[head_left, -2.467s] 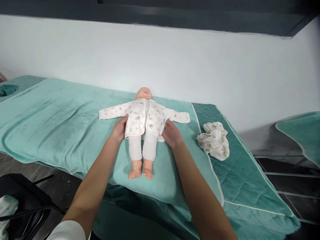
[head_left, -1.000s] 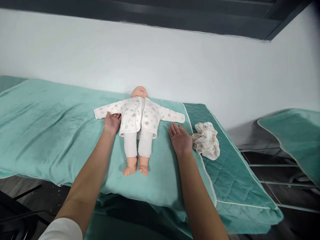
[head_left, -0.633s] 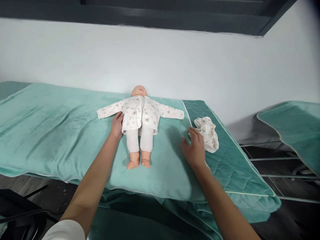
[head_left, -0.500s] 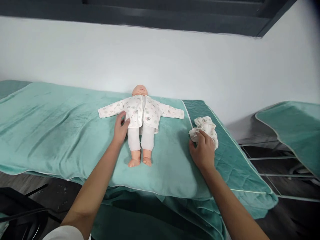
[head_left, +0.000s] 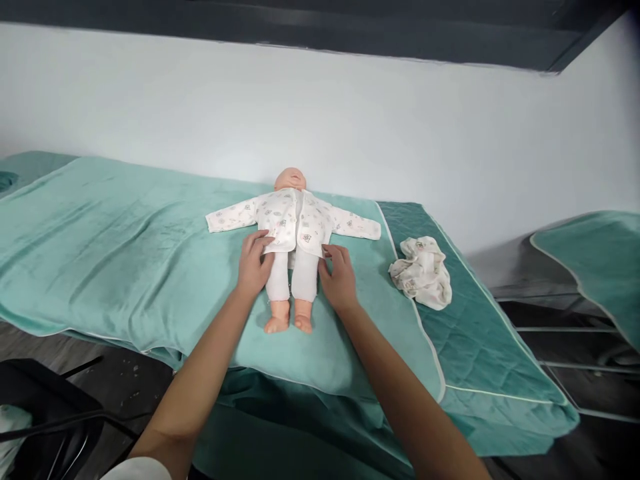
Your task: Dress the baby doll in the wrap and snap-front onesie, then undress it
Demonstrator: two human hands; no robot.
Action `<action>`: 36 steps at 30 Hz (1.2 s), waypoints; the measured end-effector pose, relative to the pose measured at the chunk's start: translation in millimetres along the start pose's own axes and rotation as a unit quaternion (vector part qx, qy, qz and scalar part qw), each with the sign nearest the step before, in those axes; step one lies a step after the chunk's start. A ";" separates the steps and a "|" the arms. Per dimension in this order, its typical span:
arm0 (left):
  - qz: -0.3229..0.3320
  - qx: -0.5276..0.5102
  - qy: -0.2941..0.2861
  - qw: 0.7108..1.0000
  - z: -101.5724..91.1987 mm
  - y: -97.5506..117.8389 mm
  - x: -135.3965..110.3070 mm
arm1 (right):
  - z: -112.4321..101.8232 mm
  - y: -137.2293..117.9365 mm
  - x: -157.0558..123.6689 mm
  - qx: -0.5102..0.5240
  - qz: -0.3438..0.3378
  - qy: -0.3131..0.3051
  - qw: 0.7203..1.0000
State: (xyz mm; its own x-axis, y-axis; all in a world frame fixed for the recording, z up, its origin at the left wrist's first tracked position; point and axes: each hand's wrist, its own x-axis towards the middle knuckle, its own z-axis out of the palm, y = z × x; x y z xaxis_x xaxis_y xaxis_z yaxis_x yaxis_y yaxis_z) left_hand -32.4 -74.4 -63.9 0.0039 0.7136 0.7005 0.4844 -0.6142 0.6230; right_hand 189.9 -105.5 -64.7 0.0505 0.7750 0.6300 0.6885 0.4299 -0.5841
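A baby doll [head_left: 291, 179] lies on its back, arms spread out sideways. It wears an open-fronted white baby jacket [head_left: 280, 217] with small printed figures over white leggings [head_left: 304, 280]; its feet are bare. My left hand [head_left: 254, 261] rests on the jacket's lower left side, fingers spread and thumb near the leg. My right hand [head_left: 340, 273] touches the jacket's lower right hem, its fingers bent and the thumb apart from them. Further right lies a crumpled printed white cloth garment [head_left: 423, 273], away from both hands.
A pale green blanket [head_left: 140, 267] covers the bed beneath the doll. Darker quilted bedding [head_left: 480, 333] shows at the right end. A white wall [head_left: 320, 113] stands behind, below a dark overhead frame [head_left: 300, 23]. A black chair [head_left: 45, 413] is at the lower left.
My right hand has left the crumpled garment and moved left to the jacket hem. My left hand has shifted slightly onto the lower jacket. The view has turned a little.
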 end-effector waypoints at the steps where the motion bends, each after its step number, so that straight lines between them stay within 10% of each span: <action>1: -0.014 -0.009 0.013 1.000 -0.4 -0.2 0.7 | 3.4 1.5 4.4 0.020 0.017 0.008 1.000; 8: -0.270 -0.242 0.126 0.924 -3.4 -7.5 9.5 | 1.2 19.0 12.9 0.241 0.219 0.076 0.942; 15: -0.315 -0.352 0.209 0.856 -4.5 -8.8 13.5 | -4.4 25.2 17.2 0.393 0.301 0.178 0.850; 22: -0.315 -0.361 0.237 0.845 -5.2 -13.4 12.8 | -1.1 31.8 14.1 0.391 0.302 0.178 0.851; 30: -0.298 -0.288 0.295 0.861 -1.0 -24.1 8.9 | -1.6 24.4 12.3 0.225 0.215 0.151 0.938; 36: -0.294 -0.258 0.314 0.865 -3.0 -22.0 8.9 | -1.7 29.6 11.0 0.267 0.262 0.143 0.916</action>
State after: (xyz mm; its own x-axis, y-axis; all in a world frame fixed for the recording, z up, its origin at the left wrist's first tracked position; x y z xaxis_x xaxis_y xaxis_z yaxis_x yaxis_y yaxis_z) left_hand -45.7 -55.6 -70.3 -0.6651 0.7296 0.1594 -0.2148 -0.3914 0.8948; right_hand 212.1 -85.0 -74.1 0.5120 0.8201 0.2557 0.0673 0.2585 -0.9637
